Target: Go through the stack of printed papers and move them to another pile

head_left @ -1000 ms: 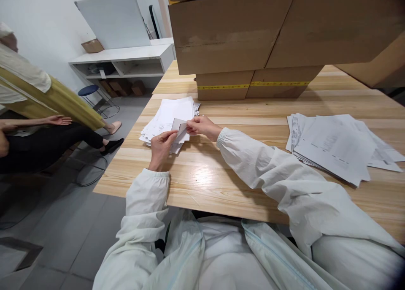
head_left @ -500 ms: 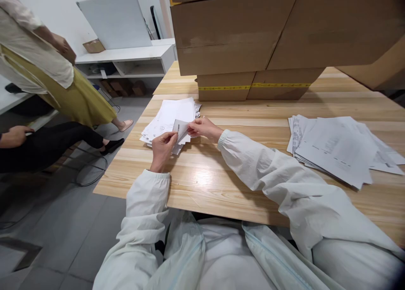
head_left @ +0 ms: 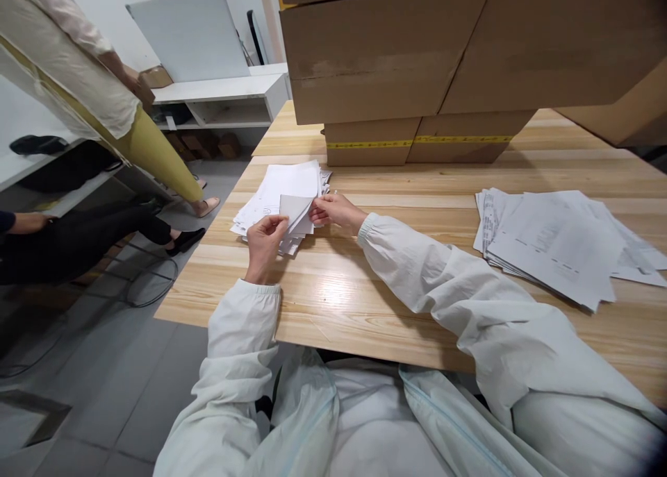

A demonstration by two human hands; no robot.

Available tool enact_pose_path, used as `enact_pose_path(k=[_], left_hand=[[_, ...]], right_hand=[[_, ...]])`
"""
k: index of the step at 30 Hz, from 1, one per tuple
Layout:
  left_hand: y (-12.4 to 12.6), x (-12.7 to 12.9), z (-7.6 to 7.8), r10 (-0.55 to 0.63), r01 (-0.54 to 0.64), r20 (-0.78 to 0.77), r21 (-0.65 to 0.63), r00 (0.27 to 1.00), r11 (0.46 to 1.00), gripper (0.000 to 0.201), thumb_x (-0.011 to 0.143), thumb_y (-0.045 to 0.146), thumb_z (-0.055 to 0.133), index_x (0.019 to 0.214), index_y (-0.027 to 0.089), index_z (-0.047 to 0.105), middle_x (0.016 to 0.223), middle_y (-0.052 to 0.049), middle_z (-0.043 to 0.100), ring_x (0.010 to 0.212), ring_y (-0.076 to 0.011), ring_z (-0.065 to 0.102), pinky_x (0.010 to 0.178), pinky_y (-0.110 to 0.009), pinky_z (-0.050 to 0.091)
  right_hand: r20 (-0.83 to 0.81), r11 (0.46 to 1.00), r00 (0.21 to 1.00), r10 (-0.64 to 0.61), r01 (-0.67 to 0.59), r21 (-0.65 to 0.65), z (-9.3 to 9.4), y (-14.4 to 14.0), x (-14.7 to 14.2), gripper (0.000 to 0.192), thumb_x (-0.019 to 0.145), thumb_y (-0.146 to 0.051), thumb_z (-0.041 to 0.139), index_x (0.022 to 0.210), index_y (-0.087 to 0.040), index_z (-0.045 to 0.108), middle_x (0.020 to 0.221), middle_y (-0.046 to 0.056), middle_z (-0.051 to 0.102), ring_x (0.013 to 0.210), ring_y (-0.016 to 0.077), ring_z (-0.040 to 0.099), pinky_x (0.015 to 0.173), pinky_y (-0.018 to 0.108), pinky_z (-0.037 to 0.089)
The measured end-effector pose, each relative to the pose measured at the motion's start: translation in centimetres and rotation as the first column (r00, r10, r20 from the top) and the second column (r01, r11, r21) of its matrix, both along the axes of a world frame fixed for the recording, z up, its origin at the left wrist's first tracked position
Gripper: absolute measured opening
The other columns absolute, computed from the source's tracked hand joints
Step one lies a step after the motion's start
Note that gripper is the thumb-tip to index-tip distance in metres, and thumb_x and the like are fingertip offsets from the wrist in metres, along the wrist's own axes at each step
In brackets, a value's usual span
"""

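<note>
A loose stack of white paper sheets lies on the left part of the wooden table. My left hand pinches the turned-up corner of a paper sheet, thumb and fingers closed on it. At that sheet's right edge is my right hand, its fingers closed together against the paper. Some of its fingertips are hidden behind the lifted corner. Printed marks show on a few of the sheets underneath.
Another pile of printed papers lies on the right of the table. Large cardboard boxes are stacked at the back. Left of the table, one person stands and another's dark-trousered leg reaches out. A whiteboard leans behind.
The sheet's corner is folded back further, showing more of its plain underside, and my left hand has shifted slightly left. My right hand has barely moved. The standing person has moved right.
</note>
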State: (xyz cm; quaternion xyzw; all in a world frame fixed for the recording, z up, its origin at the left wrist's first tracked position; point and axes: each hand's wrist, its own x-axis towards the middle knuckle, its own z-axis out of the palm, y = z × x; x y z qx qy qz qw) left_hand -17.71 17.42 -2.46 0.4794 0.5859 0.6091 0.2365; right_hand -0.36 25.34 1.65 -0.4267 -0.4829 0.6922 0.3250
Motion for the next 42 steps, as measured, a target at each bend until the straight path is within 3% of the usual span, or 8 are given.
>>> enact_pose_path(k=[8, 16, 23, 26, 30, 34, 39, 42], left_hand=[[0.1, -0.1, -0.1, 0.441, -0.442, 0.068, 0.275, 0.895, 0.854, 0.019, 0.083, 0.023, 0.065, 0.098, 0.018, 0.073, 0.094, -0.003, 0.072, 0.081, -0.0136, 0.066, 0.077, -0.027, 0.052], [-0.1, 0.1, -0.6, 0.394, -0.332, -0.164, 0.310, 0.904, 0.891, 0.020, 0.089, 0.020, 0.057, 0.098, 0.021, 0.076, 0.097, -0.004, 0.067, 0.100, -0.0183, 0.067, 0.093, -0.032, 0.052], [-0.4, -1.4, 0.4, 0.622, -0.522, -0.076, 0.469, 0.780, 0.712, 0.020, 0.089, 0.018, 0.058, 0.097, 0.019, 0.077, 0.091, -0.003, 0.066, 0.094, -0.0179, 0.065, 0.092, -0.033, 0.052], [-0.7, -1.0, 0.5, 0.548, -0.416, -0.195, 0.465, 0.813, 0.782, 0.023, 0.090, 0.018, 0.056, 0.096, 0.020, 0.077, 0.094, -0.004, 0.070, 0.096, -0.0187, 0.067, 0.093, -0.034, 0.052], [-1.3, 0.1, 0.6, 0.196, -0.081, -0.474, 0.251, 0.859, 0.965, 0.022, 0.088, 0.020, 0.058, 0.098, 0.022, 0.078, 0.105, -0.006, 0.075, 0.103, -0.0217, 0.070, 0.097, -0.037, 0.053], [-1.6, 0.4, 0.5, -0.042, 0.109, -0.585, 0.081, 0.810, 0.991, 0.028, 0.081, 0.035, 0.074, 0.105, 0.021, 0.077, 0.114, -0.009, 0.075, 0.108, -0.0259, 0.070, 0.099, -0.038, 0.053], [-1.0, -0.6, -0.1, 0.064, 0.066, -0.618, 0.186, 0.784, 0.980, 0.020, 0.091, 0.030, 0.062, 0.096, 0.021, 0.079, 0.104, -0.009, 0.079, 0.099, -0.0229, 0.074, 0.093, -0.036, 0.057], [-2.1, -0.1, 0.3, 0.266, 0.018, -0.652, 0.394, 0.710, 0.919, 0.022, 0.096, 0.025, 0.057, 0.095, 0.019, 0.079, 0.100, -0.011, 0.080, 0.095, -0.0216, 0.076, 0.090, -0.034, 0.059]], right_hand=[[-0.014, 1.000, 1.000, 0.000, 0.000, -0.015, 0.1, 0.1, 0.4, 0.016, 0.098, -0.019, 0.062, 0.084, -0.014, 0.058, 0.065, 0.003, 0.067, 0.056, 0.0094, 0.064, 0.062, 0.021, 0.057], [0.016, 0.997, 0.997, -0.071, 0.071, -0.019, -0.5, 0.4, -0.3, 0.022, 0.082, 0.006, 0.069, 0.088, -0.013, 0.058, 0.062, 0.001, 0.065, 0.056, 0.0108, 0.065, 0.059, 0.021, 0.059], [0.031, 0.994, 0.995, -0.095, 0.096, -0.042, -0.9, 0.5, -0.8, 0.026, 0.080, 0.011, 0.061, 0.086, -0.014, 0.056, 0.060, 0.000, 0.063, 0.051, 0.0098, 0.063, 0.053, 0.021, 0.059], [0.027, 0.993, 0.994, -0.105, 0.106, -0.050, -0.6, 0.5, -0.8, 0.026, 0.080, 0.010, 0.062, 0.087, -0.014, 0.055, 0.059, -0.001, 0.063, 0.049, 0.0093, 0.062, 0.051, 0.020, 0.058], [0.015, 0.990, 0.993, -0.118, 0.119, -0.072, 0.0, 0.6, -0.7, 0.026, 0.078, 0.009, 0.066, 0.087, -0.014, 0.056, 0.060, -0.001, 0.064, 0.050, 0.0092, 0.062, 0.052, 0.019, 0.058], [0.001, 0.987, 0.991, -0.133, 0.133, -0.095, 0.3, 0.6, -0.6, 0.025, 0.078, 0.009, 0.067, 0.086, -0.013, 0.057, 0.060, -0.001, 0.064, 0.049, 0.0079, 0.060, 0.052, 0.018, 0.057], [-0.030, 0.983, 0.990, -0.135, 0.130, -0.131, 0.5, 0.5, -0.7, 0.020, 0.085, 0.002, 0.067, 0.087, -0.015, 0.056, 0.059, -0.002, 0.063, 0.052, 0.0081, 0.062, 0.056, 0.018, 0.057], [-0.088, 0.986, 0.992, -0.087, 0.073, -0.152, 1.3, 0.1, 0.1, 0.022, 0.095, -0.031, 0.069, 0.085, -0.016, 0.056, 0.063, 0.002, 0.067, 0.059, 0.0120, 0.067, 0.061, 0.023, 0.060]])
